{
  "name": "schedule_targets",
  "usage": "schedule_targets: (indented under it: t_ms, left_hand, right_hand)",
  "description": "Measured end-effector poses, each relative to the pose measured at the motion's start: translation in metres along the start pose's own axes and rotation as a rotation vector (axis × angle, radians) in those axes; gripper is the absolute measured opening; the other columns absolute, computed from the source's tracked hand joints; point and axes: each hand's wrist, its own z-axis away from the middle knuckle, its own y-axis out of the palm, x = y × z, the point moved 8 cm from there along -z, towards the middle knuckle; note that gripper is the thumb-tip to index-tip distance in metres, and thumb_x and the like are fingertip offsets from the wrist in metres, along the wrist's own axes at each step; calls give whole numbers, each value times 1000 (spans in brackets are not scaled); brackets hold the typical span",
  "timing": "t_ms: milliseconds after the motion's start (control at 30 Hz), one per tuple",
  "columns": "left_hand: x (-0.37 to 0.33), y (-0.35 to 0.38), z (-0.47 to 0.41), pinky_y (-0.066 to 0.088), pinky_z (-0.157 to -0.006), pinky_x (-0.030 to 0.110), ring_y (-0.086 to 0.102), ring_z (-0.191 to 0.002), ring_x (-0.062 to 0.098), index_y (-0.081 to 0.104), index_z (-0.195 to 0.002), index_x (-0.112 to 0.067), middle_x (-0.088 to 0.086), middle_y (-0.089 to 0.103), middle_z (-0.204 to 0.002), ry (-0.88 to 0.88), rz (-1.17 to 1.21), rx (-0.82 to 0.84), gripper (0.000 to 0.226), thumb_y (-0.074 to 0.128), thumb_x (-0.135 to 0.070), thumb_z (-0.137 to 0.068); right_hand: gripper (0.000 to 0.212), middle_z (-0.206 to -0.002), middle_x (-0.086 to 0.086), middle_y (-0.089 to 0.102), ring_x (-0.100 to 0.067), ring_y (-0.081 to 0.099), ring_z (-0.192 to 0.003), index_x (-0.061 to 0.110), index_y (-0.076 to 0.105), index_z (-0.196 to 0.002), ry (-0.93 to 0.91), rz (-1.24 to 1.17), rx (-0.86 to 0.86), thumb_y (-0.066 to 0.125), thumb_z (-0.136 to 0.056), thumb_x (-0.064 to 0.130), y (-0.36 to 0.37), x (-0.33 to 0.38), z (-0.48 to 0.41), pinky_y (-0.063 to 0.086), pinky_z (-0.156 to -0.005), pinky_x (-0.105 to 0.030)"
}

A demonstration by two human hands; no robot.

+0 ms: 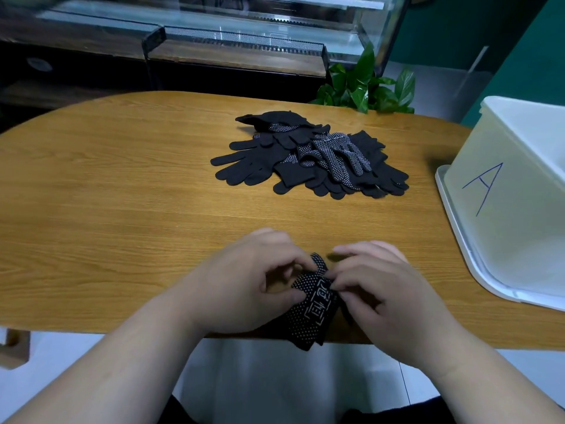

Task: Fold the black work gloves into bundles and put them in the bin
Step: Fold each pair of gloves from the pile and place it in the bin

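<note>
A black glove bundle [308, 310] with white grip dots and a white printed mark lies at the table's near edge, its lower end hanging over the edge. My left hand [244, 283] pinches its left side with thumb and fingers. My right hand [376, 286] grips its right side, fingertips on the upper fold. A loose pile of black work gloves [308, 154] lies at the table's middle, well beyond both hands. The white bin [507, 209], marked with a blue letter A, stands at the right edge of the table.
The wooden table [122, 194] has a rounded far edge. A green potted plant [367, 87] stands behind it. Glass display cases [238, 47] run along the back. A white tray or lid [458, 240] lies under the bin.
</note>
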Motion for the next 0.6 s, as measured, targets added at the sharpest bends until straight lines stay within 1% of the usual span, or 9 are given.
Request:
schedule_targets:
  t_ms: [100,167,200,267,367,433,500,533,600]
  left_hand:
    - [9,8,-2,34,-109,28,36,-130,3,54,-128,-40,-24,45,-125,-56,-30,65,53,59,-59,-79]
    - [11,10,-2,30,-113,36,33,-133,-2,50,-132,-40,-25,45,-132,-75,-93,92,63,54,-68,-76]
    - [11,10,-3,30,-112,38,34,-130,-3,49,-132,-42,-27,46,-130,-85,-126,96,65,52,-71,-74]
    - [11,9,-3,29,-107,34,34,-120,-3,48,-131,-44,-30,45,-119,-116,-178,104,71,50,-79,-70]
    - [12,8,-2,31,-99,30,34,-107,0,50,-125,-48,-28,43,-106,-167,-226,100,75,44,-90,-63]
    - [16,7,-1,33,-97,30,37,-103,1,52,-117,-46,-25,46,-104,-217,-268,88,79,40,-96,-56]
    - [19,6,-2,36,-93,29,40,-98,2,52,-106,-42,-24,49,-99,-267,-303,88,81,40,-98,-49]
    - [19,6,-3,38,-90,28,41,-94,3,51,-100,-39,-23,50,-94,-289,-299,89,80,42,-98,-47]
    - [17,3,-1,37,-77,21,44,-85,2,52,-91,-32,-18,53,-84,-317,-252,72,75,46,-94,-49]
  right_hand:
    - [18,-111,26,69,-3,53,-127,33,67,-91,42,-19,-2,64,-84,16,6,-3,-5,38,-107,-37]
    - [20,-112,24,70,-4,52,-129,34,67,-91,56,-40,-14,56,-85,18,8,-5,-5,40,-107,-39]
    - [22,-113,24,69,-4,51,-130,34,69,-91,69,-62,-28,54,-85,19,7,-7,-5,40,-107,-39]
    - [23,-114,24,68,-5,52,-128,30,73,-88,112,-122,-73,57,-85,14,3,-11,-3,40,-107,-31]
    - [16,-105,21,67,-7,56,-115,25,74,-85,182,-179,-123,65,-81,12,-7,-14,0,40,-98,-18]
    - [10,-97,21,64,-7,57,-107,28,72,-86,232,-174,-74,64,-81,30,-9,-14,0,39,-91,-13]
    - [22,-95,23,62,-3,54,-104,35,68,-88,292,-134,40,57,-79,51,-3,-15,1,38,-84,-13]
    - [24,-96,25,61,-1,52,-103,39,65,-87,307,-101,95,54,-78,57,1,-16,2,37,-82,-13]
    - [15,-99,29,58,1,49,-102,44,60,-83,295,-52,158,54,-80,58,7,-14,1,35,-79,-13]
